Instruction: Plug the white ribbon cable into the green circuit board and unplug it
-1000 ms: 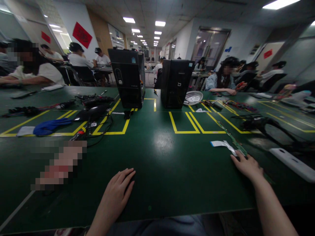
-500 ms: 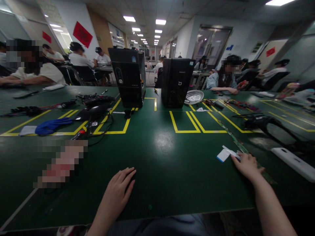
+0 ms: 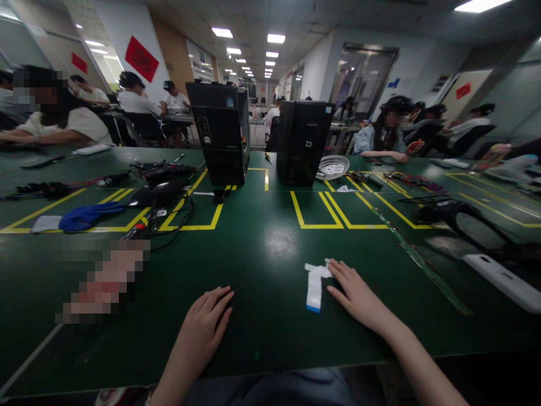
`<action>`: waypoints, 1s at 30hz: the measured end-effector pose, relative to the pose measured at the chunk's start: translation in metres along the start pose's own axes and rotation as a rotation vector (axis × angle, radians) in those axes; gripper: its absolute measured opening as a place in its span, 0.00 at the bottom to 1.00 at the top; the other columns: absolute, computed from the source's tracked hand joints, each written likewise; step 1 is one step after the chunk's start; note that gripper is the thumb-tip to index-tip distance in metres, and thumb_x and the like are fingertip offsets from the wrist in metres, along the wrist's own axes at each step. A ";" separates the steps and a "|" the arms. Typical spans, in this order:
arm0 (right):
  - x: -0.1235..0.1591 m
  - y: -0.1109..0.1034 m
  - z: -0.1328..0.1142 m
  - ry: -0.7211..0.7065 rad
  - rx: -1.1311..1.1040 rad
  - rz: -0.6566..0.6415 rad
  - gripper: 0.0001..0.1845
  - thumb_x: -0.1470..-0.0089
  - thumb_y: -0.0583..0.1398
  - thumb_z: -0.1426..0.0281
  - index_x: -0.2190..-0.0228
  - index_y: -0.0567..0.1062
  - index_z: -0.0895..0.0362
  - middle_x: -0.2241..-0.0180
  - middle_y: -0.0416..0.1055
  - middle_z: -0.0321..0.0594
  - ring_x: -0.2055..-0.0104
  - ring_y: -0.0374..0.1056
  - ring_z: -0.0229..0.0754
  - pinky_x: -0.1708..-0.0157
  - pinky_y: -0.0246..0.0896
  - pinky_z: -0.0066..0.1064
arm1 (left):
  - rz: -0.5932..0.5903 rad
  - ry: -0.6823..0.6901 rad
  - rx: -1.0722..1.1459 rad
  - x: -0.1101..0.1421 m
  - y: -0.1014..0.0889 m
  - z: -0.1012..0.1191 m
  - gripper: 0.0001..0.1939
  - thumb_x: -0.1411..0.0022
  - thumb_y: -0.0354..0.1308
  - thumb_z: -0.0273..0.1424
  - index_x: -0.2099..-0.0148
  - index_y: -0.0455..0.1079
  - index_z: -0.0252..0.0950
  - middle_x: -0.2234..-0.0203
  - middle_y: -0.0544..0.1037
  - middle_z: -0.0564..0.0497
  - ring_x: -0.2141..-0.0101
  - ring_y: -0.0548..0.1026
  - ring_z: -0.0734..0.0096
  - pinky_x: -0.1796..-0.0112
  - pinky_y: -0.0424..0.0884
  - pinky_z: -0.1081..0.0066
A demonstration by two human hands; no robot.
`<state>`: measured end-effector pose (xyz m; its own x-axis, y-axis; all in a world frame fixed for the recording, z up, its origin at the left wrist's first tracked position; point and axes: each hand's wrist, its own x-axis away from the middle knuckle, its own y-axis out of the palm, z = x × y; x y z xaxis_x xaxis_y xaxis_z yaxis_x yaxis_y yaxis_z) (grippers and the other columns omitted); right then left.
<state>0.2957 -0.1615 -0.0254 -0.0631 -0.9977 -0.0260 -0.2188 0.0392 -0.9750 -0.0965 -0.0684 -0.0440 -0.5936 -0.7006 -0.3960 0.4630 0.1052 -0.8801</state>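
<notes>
My worry would be the white ribbon [image 3: 314, 282]: it looks folded over on itself near its top, so a heavy press or a careless drag could sharpen that fold into a crease. Being thin and flat, it could also skid away on the shiny table [image 3: 270, 338] instead of lifting. A wide swing of the right hand [image 3: 357, 290] might knock the green board [image 3: 422, 265].

The ribbon lies well to the left of that green board, its blue-tipped tail pointing toward the person. The right hand sits between the two, palm down, fingers stretched out and thumb held apart; the fingertips are right at the ribbon's right-hand end, though I can't tell whether they press on it. The left hand [image 3: 207, 321] is farther left of the board, beyond the ribbon, fingers loosely extended, nothing visible in it.
</notes>
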 end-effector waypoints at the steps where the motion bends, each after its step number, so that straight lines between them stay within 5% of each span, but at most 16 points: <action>1: -0.001 0.002 -0.023 -0.067 -0.027 -0.020 0.34 0.38 0.47 0.51 0.36 0.56 0.55 0.34 0.49 0.46 0.32 0.42 0.51 0.37 0.43 0.54 | 0.000 0.021 0.015 -0.001 -0.001 0.002 0.17 0.31 0.48 0.34 0.43 0.68 0.40 0.47 0.73 0.46 0.48 0.71 0.57 0.48 0.69 0.53; 5: -0.005 0.012 -0.103 -0.277 -0.115 -0.097 0.37 0.39 0.50 0.52 0.35 0.51 0.57 0.33 0.43 0.46 0.31 0.37 0.51 0.35 0.42 0.51 | -0.024 0.126 0.072 -0.004 -0.005 0.011 0.17 0.30 0.47 0.31 0.44 0.69 0.40 0.51 0.75 0.46 0.51 0.73 0.60 0.51 0.71 0.58; 8: -0.008 0.024 -0.141 -0.386 -0.138 -0.114 0.40 0.40 0.53 0.53 0.34 0.50 0.57 0.32 0.41 0.44 0.31 0.34 0.51 0.34 0.39 0.50 | -0.047 0.158 0.088 -0.006 -0.009 0.018 0.15 0.30 0.47 0.30 0.46 0.70 0.39 0.53 0.76 0.46 0.53 0.73 0.60 0.52 0.72 0.58; 13: -0.013 0.036 -0.164 -0.401 -0.139 -0.101 0.41 0.41 0.53 0.53 0.34 0.47 0.57 0.32 0.38 0.42 0.31 0.32 0.50 0.34 0.32 0.50 | -0.087 0.200 0.106 -0.007 -0.013 0.024 0.15 0.31 0.49 0.30 0.45 0.70 0.40 0.52 0.76 0.46 0.52 0.73 0.59 0.52 0.71 0.57; 17: -0.007 0.033 -0.159 -0.358 -0.156 -0.089 0.40 0.41 0.54 0.56 0.34 0.45 0.55 0.31 0.31 0.43 0.31 0.30 0.49 0.34 0.37 0.49 | -0.139 0.227 0.112 -0.008 -0.012 0.030 0.15 0.33 0.51 0.30 0.45 0.70 0.40 0.50 0.76 0.47 0.49 0.71 0.57 0.51 0.71 0.56; 22: 0.004 0.020 -0.104 -0.193 -0.074 0.043 0.35 0.38 0.49 0.57 0.34 0.47 0.51 0.31 0.32 0.42 0.31 0.32 0.49 0.36 0.40 0.49 | -0.167 0.225 0.132 -0.011 -0.012 0.035 0.15 0.33 0.52 0.29 0.46 0.70 0.40 0.48 0.75 0.48 0.48 0.71 0.58 0.50 0.71 0.55; 30: 0.042 -0.022 0.084 0.795 0.233 0.363 0.44 0.41 0.39 0.49 0.39 0.57 0.73 0.36 0.43 0.70 0.35 0.41 0.68 0.41 0.45 0.55 | -0.164 0.221 0.151 -0.012 -0.010 0.036 0.16 0.35 0.54 0.27 0.46 0.70 0.38 0.49 0.75 0.47 0.48 0.71 0.57 0.50 0.71 0.53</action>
<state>0.3797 -0.2090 -0.0231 -0.7628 -0.5899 -0.2649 0.1431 0.2455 -0.9588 -0.0704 -0.0862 -0.0216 -0.7898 -0.5272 -0.3135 0.4316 -0.1144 -0.8948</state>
